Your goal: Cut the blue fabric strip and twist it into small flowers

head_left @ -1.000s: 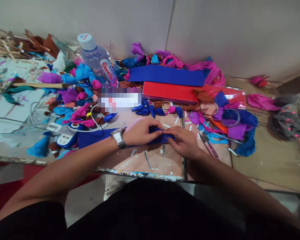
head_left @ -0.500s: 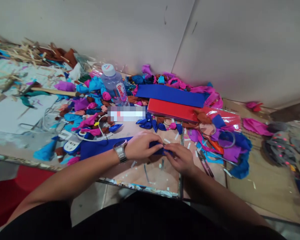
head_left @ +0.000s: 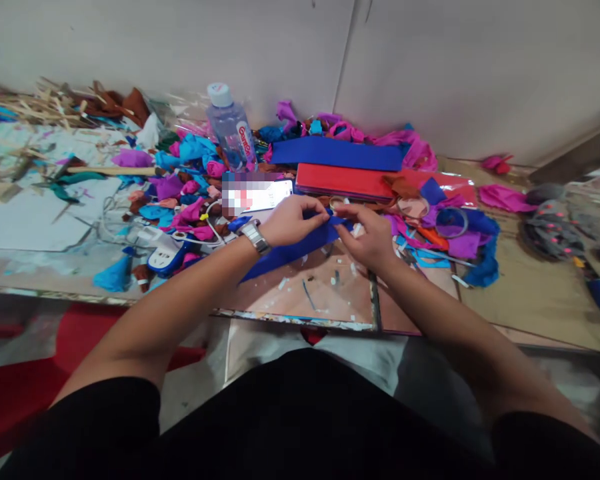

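Note:
A long blue strip of crepe paper (head_left: 285, 257) slants across the tabletop beneath my hands. My left hand (head_left: 291, 223), a watch (head_left: 254, 238) on its wrist, pinches the strip's upper right end between thumb and forefinger. Close beside it, my right hand (head_left: 370, 240) has its thumb and forefinger closed on the same end, fingertips almost touching the left ones. The exact fold between the fingertips is too small to make out. Just beyond my left hand lies a phone (head_left: 275, 195) with a lit screen.
Behind the phone stands a plastic bottle (head_left: 233, 137). A red packet (head_left: 343, 179) and another blue strip (head_left: 337, 153) lie at the back. Twisted coloured paper pieces (head_left: 187, 190) surround them. A power strip (head_left: 166, 258) sits left, a tape roll (head_left: 451, 223) right.
The view has tipped downward, so the table appears higher. The blue strip has shifted right with my hands and now stretches out below them. Both hands still grip its end.

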`<state>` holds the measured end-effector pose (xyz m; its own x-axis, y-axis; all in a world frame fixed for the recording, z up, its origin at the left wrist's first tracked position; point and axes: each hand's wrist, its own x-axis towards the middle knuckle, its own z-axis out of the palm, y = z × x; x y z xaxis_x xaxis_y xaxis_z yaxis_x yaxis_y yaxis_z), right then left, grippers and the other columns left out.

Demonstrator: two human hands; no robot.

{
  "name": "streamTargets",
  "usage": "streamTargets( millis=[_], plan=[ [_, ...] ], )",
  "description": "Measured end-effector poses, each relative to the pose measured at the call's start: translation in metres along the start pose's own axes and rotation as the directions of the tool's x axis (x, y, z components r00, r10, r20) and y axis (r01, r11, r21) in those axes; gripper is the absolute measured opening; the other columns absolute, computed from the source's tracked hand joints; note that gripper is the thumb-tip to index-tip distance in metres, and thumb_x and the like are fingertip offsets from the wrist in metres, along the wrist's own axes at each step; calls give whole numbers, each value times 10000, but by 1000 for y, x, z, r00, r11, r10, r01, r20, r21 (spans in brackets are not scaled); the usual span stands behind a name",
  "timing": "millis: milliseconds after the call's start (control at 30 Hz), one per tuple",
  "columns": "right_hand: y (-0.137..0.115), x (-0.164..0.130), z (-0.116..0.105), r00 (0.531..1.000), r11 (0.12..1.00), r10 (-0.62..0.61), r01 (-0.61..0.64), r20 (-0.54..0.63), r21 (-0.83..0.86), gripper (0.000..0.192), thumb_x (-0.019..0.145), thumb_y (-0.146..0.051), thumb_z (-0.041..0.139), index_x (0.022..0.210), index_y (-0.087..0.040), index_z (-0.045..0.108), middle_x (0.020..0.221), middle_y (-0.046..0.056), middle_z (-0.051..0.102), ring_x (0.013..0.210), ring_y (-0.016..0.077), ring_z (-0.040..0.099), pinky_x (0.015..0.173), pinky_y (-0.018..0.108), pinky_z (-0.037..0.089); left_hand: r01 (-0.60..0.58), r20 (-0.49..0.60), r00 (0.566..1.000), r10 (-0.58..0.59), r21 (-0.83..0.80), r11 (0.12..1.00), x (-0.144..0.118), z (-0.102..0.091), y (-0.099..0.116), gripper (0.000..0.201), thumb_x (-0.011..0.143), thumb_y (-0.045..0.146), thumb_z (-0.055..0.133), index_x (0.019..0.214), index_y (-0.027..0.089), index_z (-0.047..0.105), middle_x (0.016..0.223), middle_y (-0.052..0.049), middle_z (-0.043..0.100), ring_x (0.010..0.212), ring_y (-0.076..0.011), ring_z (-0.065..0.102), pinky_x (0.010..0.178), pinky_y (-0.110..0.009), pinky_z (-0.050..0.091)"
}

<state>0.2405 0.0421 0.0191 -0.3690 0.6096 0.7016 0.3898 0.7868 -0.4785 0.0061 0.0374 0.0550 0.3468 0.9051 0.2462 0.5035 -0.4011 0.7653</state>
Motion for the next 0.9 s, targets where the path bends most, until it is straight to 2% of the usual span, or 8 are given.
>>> streamTargets(
  millis=[167, 300, 433, 600, 900],
  plan=[
    [5, -12, 5, 1000, 1000, -2, 2, 14, -30, 249, 987, -296, 719, 1225, -244, 773, 1139, 68, 852, 929, 223, 798, 852, 349, 658, -9, -29, 1000, 8, -30, 1000, -10, 8, -4, 244, 979, 358, 679, 941, 158, 813, 901, -46, 806, 796, -162, 666, 790, -301, 518],
    [7, -19, 2, 992, 993, -103, 107, 74, -51, 229, 1001, -253, 692, 1212, -259, 779, 1141, 49, 854, 1009, 224, 810, 930, 360, 650, -4, -17, 1000, 4, -36, 999, -19, 15, -5, 274, 981, 397, 674, 970, 166, 821, 919, -48, 814, 835, -181, 700, 815, -304, 546],
    [8, -18, -2, 975, 979, -184, 194, 124, -70, 179, 1019, -237, 675, 1158, -250, 786, 1089, 46, 862, 1004, 223, 819, 930, 365, 644, -23, -4, 1000, 23, -35, 999, -25, 17, -8, 297, 1001, 423, 649, 989, 176, 813, 945, -56, 820, 856, -183, 712, 850, -320, 557],
    [8, -18, -3, 972, 983, -167, 176, 166, -44, 144, 1028, -255, 689, 1121, -267, 798, 1056, 38, 865, 999, 228, 821, 916, 374, 642, -20, 17, 1000, 20, -21, 1000, -29, 18, -9, 300, 1014, 435, 640, 975, 182, 796, 952, -55, 820, 863, -187, 715, 856, -332, 556],
    [12, -22, 0, 973, 983, -175, 181, 153, -28, 170, 1035, -257, 684, 1154, -276, 804, 1056, 35, 859, 1001, 226, 814, 904, 369, 628, -39, 7, 999, 39, 25, 999, -33, 23, -8, 386, 1025, 519, 615, 989, 180, 797, 943, -50, 820, 852, -195, 718, 839, -315, 540]
  ],
)
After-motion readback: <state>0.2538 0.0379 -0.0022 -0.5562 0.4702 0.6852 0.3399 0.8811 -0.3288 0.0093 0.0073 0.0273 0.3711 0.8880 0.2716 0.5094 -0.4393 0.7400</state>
